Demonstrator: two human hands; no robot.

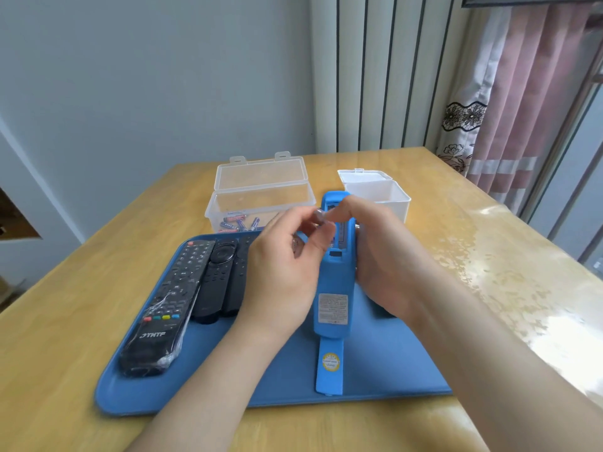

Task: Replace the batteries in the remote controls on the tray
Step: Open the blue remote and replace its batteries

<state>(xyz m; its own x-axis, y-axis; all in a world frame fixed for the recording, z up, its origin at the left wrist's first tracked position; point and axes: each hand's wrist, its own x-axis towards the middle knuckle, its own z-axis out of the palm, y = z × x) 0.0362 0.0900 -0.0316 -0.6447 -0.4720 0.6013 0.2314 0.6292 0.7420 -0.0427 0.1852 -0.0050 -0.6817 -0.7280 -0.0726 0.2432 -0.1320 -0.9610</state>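
— Where is the remote (332,288)?
— I am holding it over the tray (375,370), back side up. My right hand (375,256) is gripping its side.
— And the left hand (284,265)?
— Its fingers are curling together at the open battery slot. Whether they are pinching something, I cannot tell.

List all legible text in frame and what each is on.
"THTF": on the plastic-wrapped black remote, near its lower end.
White label on the blue remote: print too small to read.
Yellow round sticker on the blue battery cover: blurred.
Batteries in the clear box: print unreadable.
Button markings on the black remotes: too small.
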